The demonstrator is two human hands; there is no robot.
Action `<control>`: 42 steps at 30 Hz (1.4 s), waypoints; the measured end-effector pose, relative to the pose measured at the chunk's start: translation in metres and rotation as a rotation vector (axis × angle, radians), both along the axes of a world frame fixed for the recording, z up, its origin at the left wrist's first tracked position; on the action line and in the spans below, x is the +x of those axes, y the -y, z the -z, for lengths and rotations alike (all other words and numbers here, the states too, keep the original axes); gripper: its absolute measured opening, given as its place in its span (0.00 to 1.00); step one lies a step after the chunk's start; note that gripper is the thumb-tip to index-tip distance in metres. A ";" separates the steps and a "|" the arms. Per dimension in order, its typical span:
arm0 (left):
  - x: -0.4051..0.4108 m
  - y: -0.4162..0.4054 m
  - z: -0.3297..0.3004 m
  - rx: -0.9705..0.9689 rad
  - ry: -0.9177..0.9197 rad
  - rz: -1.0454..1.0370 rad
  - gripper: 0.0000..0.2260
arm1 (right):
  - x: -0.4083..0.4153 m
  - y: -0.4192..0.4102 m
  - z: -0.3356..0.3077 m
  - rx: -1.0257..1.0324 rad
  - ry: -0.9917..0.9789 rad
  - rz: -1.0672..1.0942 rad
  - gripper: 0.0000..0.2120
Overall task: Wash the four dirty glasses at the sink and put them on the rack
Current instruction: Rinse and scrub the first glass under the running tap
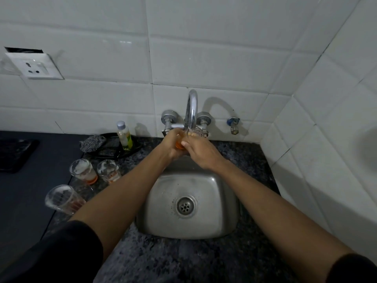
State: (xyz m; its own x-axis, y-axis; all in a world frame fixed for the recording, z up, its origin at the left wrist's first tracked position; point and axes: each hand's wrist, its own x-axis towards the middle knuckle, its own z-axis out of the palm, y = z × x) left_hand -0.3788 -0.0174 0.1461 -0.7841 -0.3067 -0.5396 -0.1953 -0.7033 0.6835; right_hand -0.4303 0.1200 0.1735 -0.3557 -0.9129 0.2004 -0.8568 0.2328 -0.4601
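Observation:
Both my hands hold one clear glass with an orange base under the chrome tap, above the back of the steel sink. My left hand wraps its base. My right hand grips it from the right. The glass lies tilted, mouth towards the tap. On the counter to the left stand two soapy glasses, and a third glass stands nearer the front left.
A black tray behind the glasses holds a grey scrub pad and a soap bottle. A dark mat lies at far left. A wall socket sits above. Tiled walls close in behind and at right.

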 end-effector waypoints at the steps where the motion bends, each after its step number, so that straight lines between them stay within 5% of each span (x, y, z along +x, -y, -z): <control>1: 0.002 0.001 -0.002 0.010 0.017 0.027 0.15 | -0.002 -0.004 0.001 0.047 -0.069 -0.034 0.13; 8: -0.001 -0.003 -0.002 -0.059 0.009 0.015 0.10 | 0.003 0.001 0.010 -0.006 0.017 0.033 0.13; 12: 0.003 -0.001 -0.005 -0.040 0.021 0.093 0.15 | -0.009 -0.009 0.013 0.160 -0.252 -0.062 0.13; 18: -0.003 -0.005 -0.003 -0.066 0.018 -0.024 0.14 | 0.004 0.002 0.010 0.005 -0.014 0.037 0.12; 22: 0.002 0.000 -0.002 -0.076 0.100 0.042 0.15 | -0.010 -0.010 0.013 0.129 -0.271 -0.067 0.15; 27: -0.003 -0.002 -0.003 -0.066 0.034 -0.023 0.14 | 0.005 0.002 0.011 -0.010 0.032 0.027 0.14; 32: 0.001 0.002 -0.014 -0.105 0.090 0.096 0.13 | -0.009 -0.008 0.015 0.138 -0.188 -0.021 0.13; 37: -0.003 0.000 -0.007 -0.118 0.066 -0.013 0.13 | 0.005 0.009 0.014 -0.007 0.238 0.109 0.13; 42: -0.002 0.004 -0.006 -0.090 0.071 0.087 0.13 | -0.006 -0.003 0.022 0.122 -0.104 0.017 0.11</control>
